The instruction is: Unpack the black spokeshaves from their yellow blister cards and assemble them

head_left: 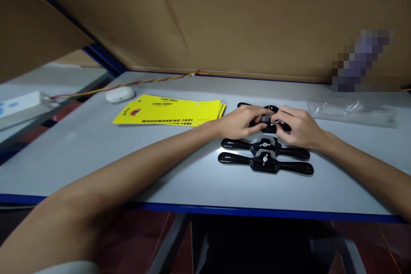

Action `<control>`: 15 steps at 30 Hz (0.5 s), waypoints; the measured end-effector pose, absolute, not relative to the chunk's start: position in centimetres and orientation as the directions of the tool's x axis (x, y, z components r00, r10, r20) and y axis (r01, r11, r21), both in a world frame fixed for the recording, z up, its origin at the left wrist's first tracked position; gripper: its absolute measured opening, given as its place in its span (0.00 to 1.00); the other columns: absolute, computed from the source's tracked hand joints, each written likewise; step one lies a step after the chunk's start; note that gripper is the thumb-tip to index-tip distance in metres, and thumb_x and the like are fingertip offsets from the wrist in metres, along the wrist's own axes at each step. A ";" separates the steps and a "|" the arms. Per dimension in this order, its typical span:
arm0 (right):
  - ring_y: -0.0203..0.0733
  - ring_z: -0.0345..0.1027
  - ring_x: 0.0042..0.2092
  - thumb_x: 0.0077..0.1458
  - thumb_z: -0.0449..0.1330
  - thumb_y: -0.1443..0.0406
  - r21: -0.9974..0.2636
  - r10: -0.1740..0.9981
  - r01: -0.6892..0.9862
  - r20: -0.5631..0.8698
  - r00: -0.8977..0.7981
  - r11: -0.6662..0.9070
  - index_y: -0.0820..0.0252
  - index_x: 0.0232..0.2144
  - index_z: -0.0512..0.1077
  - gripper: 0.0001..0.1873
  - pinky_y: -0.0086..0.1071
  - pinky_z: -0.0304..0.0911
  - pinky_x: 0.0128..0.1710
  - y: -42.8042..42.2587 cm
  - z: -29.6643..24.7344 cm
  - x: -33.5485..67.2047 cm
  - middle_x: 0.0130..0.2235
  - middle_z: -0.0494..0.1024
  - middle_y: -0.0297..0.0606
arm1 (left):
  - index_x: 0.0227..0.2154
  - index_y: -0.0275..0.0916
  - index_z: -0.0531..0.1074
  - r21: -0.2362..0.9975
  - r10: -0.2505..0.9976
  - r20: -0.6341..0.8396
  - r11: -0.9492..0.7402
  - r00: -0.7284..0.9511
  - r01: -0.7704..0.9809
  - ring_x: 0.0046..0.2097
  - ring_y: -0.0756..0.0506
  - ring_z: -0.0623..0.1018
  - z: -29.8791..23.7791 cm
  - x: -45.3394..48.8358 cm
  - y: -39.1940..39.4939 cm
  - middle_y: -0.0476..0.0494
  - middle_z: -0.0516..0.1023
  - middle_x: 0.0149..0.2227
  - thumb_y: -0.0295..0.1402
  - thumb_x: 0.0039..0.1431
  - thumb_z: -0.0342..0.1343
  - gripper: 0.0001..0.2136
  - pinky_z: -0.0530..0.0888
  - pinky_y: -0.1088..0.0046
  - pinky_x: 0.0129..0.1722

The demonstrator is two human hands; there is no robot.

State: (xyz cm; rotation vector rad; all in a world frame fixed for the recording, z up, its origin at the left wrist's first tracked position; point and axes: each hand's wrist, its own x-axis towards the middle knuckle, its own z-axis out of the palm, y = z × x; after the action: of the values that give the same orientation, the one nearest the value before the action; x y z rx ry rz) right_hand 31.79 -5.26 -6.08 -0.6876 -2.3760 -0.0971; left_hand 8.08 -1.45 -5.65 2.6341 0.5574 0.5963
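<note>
My left hand (239, 120) and my right hand (297, 127) meet over a black spokeshave (269, 125) on the grey table (96, 145). Both hands have their fingers curled on its middle part, where a small metal screw shows. Another black spokeshave (245, 105) lies just behind it, mostly hidden by my hands. Two more black spokeshaves lie side by side in front of my hands: one (265, 145) close to my fingers and one (266, 163) nearer the table's front edge. Each has a silver thumbscrew at its centre.
A stack of yellow cards (167, 111) printed "WOODWORKING TOOL" lies left of my hands. A white earbud case (120, 94) sits behind them beside a red-yellow twisted wire (144, 81). Clear plastic bags (353, 111) lie at the right. Cardboard walls (224, 17) rise behind the table.
</note>
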 end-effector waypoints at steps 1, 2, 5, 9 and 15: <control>0.36 0.63 0.29 0.58 0.55 0.72 -0.103 0.449 0.497 0.611 -0.652 0.862 0.61 0.39 0.74 0.10 0.32 0.60 0.29 -5.2 -6.1 31.8 0.33 0.75 0.36 | 0.56 0.33 0.72 0.438 0.452 0.324 -0.850 0.831 0.292 0.29 0.48 0.70 -5.7 8.1 -1.5 0.51 0.70 0.27 0.37 0.68 0.50 0.19 0.70 0.69 0.35; 0.36 0.64 0.29 0.59 0.54 0.72 -0.101 0.444 0.491 0.610 -0.656 0.865 0.60 0.41 0.74 0.11 0.31 0.61 0.29 -5.2 -6.2 31.8 0.34 0.76 0.36 | 0.56 0.33 0.72 0.435 0.452 0.328 -0.852 0.830 0.292 0.29 0.48 0.70 -5.7 8.1 -1.4 0.51 0.70 0.27 0.37 0.68 0.50 0.19 0.70 0.69 0.35; 0.36 0.65 0.30 0.62 0.53 0.72 -0.079 0.420 0.472 0.599 -0.681 0.878 0.58 0.48 0.74 0.16 0.31 0.61 0.31 -5.1 -6.4 31.7 0.36 0.77 0.36 | 0.55 0.31 0.73 0.427 0.455 0.341 -0.854 0.823 0.296 0.30 0.47 0.71 -5.8 8.1 -1.4 0.50 0.71 0.27 0.37 0.67 0.51 0.20 0.71 0.69 0.36; 0.36 0.64 0.29 0.63 0.51 0.72 -0.059 0.409 0.465 0.582 -0.703 0.883 0.57 0.50 0.74 0.17 0.32 0.61 0.30 -5.1 -6.5 31.7 0.35 0.78 0.35 | 0.54 0.33 0.73 0.421 0.459 0.340 -0.854 0.821 0.304 0.32 0.47 0.73 -5.9 8.0 -1.3 0.47 0.74 0.30 0.38 0.67 0.51 0.19 0.72 0.68 0.37; 0.36 0.62 0.27 0.58 0.55 0.69 -0.194 0.466 0.442 0.575 -0.672 0.876 0.60 0.47 0.77 0.17 0.32 0.61 0.30 -5.3 -6.4 31.8 0.30 0.76 0.33 | 0.56 0.33 0.73 0.419 0.442 0.344 -0.862 0.828 0.286 0.30 0.47 0.73 -5.7 8.0 -1.4 0.49 0.73 0.28 0.40 0.69 0.49 0.20 0.72 0.70 0.36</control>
State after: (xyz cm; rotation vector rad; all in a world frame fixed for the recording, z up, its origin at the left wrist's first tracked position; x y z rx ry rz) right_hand 31.76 -5.34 -6.44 -0.6524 -2.4032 0.0506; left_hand 8.00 -1.44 -5.74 2.6584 0.5479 0.6220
